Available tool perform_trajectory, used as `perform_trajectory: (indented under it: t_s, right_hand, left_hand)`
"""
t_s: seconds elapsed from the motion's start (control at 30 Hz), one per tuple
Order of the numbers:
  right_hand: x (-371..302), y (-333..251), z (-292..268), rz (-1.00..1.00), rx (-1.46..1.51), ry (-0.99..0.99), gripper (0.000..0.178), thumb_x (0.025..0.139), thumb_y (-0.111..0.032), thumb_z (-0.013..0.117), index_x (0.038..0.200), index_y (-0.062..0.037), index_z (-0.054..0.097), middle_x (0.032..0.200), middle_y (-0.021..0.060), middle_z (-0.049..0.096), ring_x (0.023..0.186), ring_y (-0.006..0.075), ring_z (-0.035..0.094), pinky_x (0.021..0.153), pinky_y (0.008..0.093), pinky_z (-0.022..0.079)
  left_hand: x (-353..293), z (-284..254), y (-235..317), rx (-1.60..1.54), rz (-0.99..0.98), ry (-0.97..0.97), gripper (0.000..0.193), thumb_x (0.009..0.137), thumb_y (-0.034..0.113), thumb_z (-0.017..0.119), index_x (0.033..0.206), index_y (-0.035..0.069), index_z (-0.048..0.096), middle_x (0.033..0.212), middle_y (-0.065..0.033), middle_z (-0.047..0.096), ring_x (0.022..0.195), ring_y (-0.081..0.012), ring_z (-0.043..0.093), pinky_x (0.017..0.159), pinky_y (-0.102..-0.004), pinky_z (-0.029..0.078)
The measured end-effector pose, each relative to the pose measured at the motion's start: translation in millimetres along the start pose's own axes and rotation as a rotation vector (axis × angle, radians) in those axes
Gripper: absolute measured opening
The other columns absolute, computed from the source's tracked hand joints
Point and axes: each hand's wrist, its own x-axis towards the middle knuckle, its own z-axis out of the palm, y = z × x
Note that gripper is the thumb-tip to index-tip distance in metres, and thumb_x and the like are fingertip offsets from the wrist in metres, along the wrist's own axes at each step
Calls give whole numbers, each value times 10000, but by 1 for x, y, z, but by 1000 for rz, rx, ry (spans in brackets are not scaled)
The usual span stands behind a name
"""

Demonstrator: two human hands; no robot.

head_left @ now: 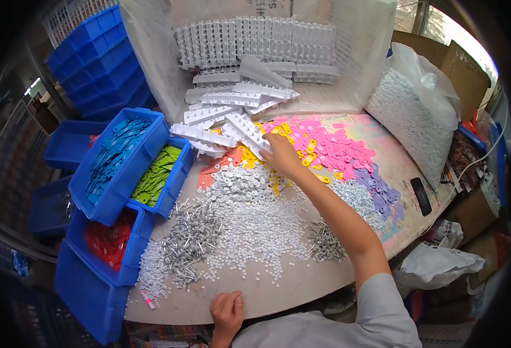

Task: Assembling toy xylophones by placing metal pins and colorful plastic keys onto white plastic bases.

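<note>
A white strip lies slantwise at the front of the strip heap, beyond the table's middle. The right hand grips its near right end between thumb and fingers.

Taking the strip as the clock's centre, with twelve farthest from the person, the stacked strips stand at twelve. Pink pieces spread at three, with yellow pieces just beside the hand; purple pieces lie at four. White rings, then small beads, run down six; metal pins lie at seven. Green pieces fill a blue tub at eight.

Far down at six, the left hand rests by the table's edge, fingers curled closed; its palm is hidden.
</note>
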Motion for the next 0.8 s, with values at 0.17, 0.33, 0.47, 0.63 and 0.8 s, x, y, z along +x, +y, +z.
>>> perform_trajectory:
  t_s: [0.17, 0.33, 0.47, 0.63, 0.8]
  right_hand:
    - [32, -18, 21, 190, -296, -241, 360, 869, -163, 709, 1189, -16, 639, 1147, 217, 697, 1128, 403, 629, 915, 547, 548]
    - [32, -9, 8, 164, -424, -122, 321, 844, -77, 647, 1160, -20, 636, 1150, 225, 689, 1130, 402, 626, 849, 542, 574]
    - [8, -25, -37, 105, -325, 116, 334, 869, -47, 653, 1201, -33, 616, 1123, 205, 681, 1096, 381, 631, 817, 491, 585]
    - [-82, -102, -90, 409, 880, -207, 511, 1007, -75, 662, 1459, -72, 424, 1207, 129, 694, 1061, 182, 692, 904, 326, 548]
    - [-213, -183, -98, 634, 1474, -662, 608, 1064, -119, 635, 1559, -95, 283, 1296, 133, 662, 1178, 181, 660, 990, 341, 530]
  left_hand:
    - [-5, -2, 0, 0, -45, -4, 79, 911, 28, 710, 984, 9, 731, 768, -124, 649, 692, -324, 629, 646, -439, 486]
    - [-3, 1, 1, -7, -35, 3, 78, 911, 30, 714, 986, 11, 730, 752, -119, 635, 684, -327, 624, 638, -440, 481]
    - [-1, -1, 1, -22, -54, -20, 84, 912, 21, 716, 995, 12, 726, 765, -119, 649, 695, -321, 634, 647, -433, 491]
    - [0, -3, 4, -170, -276, 21, 199, 980, 78, 685, 1157, -12, 669, 958, -123, 713, 877, -233, 683, 787, -347, 521]
    - [33, 10, 1, -712, -259, 67, 761, 1004, 139, 667, 1606, 20, 217, 1486, -201, 504, 1304, -259, 551, 1090, -397, 442]
